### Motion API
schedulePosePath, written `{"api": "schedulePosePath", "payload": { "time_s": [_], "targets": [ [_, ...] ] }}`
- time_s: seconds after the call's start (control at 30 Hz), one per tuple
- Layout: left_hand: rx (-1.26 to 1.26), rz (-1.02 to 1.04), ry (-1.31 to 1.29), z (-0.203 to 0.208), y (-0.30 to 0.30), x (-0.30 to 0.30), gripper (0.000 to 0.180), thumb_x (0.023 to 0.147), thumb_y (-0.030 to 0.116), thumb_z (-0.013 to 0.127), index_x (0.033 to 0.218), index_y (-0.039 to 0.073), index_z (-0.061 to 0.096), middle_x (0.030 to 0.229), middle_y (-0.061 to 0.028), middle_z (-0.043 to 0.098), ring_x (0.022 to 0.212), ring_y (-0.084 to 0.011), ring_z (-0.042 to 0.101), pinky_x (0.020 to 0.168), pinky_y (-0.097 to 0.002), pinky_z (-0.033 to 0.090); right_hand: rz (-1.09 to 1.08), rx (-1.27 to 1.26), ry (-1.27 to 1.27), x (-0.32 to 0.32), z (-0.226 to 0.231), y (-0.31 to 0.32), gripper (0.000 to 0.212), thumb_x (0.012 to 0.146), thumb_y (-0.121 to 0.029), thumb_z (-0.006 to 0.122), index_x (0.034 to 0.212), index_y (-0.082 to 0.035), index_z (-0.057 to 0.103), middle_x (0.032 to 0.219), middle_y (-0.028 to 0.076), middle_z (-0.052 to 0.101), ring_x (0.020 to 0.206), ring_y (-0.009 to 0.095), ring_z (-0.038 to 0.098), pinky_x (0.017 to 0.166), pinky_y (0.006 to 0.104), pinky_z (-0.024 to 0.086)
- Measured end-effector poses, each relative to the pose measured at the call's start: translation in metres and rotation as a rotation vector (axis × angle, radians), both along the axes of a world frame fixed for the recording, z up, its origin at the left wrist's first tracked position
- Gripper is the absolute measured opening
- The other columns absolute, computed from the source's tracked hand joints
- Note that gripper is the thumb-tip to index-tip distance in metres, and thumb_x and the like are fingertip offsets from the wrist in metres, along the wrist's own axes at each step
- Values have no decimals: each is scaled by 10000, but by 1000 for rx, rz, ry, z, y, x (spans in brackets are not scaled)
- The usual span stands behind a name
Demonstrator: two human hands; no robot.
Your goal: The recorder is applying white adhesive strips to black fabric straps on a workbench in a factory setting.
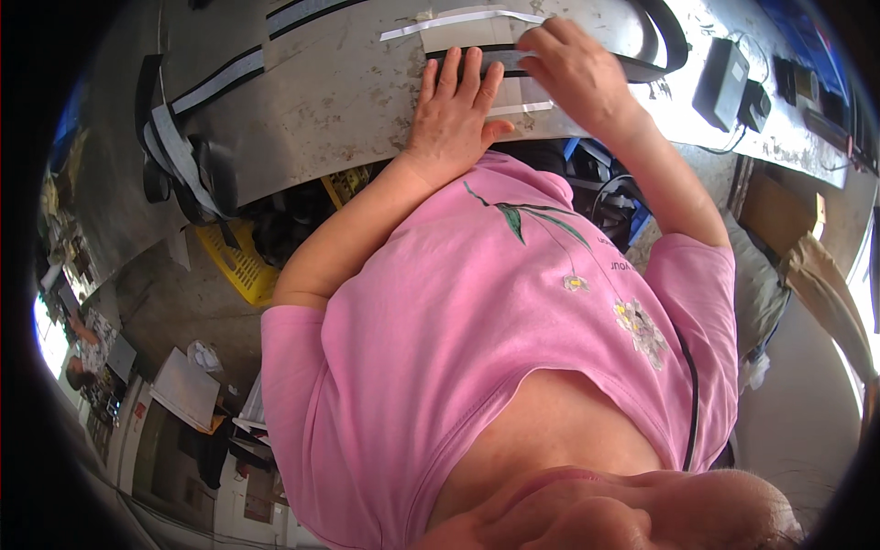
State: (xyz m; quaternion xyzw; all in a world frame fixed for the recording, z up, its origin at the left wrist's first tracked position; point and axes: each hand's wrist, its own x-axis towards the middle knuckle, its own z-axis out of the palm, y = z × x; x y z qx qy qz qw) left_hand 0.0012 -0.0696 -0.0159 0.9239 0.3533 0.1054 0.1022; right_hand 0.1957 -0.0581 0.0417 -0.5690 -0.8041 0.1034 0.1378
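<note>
My left hand (451, 115) lies flat on the metal table, its fingers spread and their tips on a black strap with a grey middle stripe (500, 60). Just to its right, my right hand (579, 78) is held over the same strap with fingers curled and pressed together; whatever they grip is hidden. Beyond the right hand the strap bends round in a loop (676, 41). A thin white strip (440, 28) runs above the hands, and a shorter white strip (524, 109) lies below. A pale beige patch (467, 37) shows on the tabletop under the strap.
More striped strap (220, 81) crosses the metal table (312, 119) and hangs over its left front edge in a tangle (188, 170). A black power adapter (721, 84) with a cable is at the right. Below the table edge are a yellow crate (236, 261) and a blue bin (639, 225).
</note>
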Motion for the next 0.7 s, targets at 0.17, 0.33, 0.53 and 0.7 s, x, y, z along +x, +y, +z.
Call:
{"api": "schedulePosePath", "payload": {
  "time_s": [0.17,0.33,0.53,0.7],
  "targets": [
    [-7,4,6,2,-1,1,635,840,485,508,1325,87,409,1365,-184,345,1273,-374,293,1043,-516,235,-258,-337,314,-4,-29,8,196,818,-214,571,881,-29,587,762,145,639,727,282,639,657,375,500],
    [-25,-2,-39,1,-2,1,626,837,472,521,1315,80,422,1374,-190,332,1285,-377,269,1046,-522,228,-430,-412,310,-4,-40,16,296,785,-297,577,896,-26,622,651,121,645,637,281,644,658,364,512],
    [-29,3,-45,1,-1,0,618,845,465,517,1310,69,425,1370,-183,339,1287,-367,269,1045,-516,233,-449,-469,288,-6,-33,20,285,787,-291,564,871,-27,628,621,98,641,594,247,644,639,343,512],
    [-28,14,-66,1,5,-1,628,829,453,546,1282,31,440,1345,-175,372,1268,-343,304,1042,-490,251,-447,-525,336,-6,-28,21,289,786,-295,555,861,-26,628,601,69,637,550,193,641,619,303,516]
  ]
}}
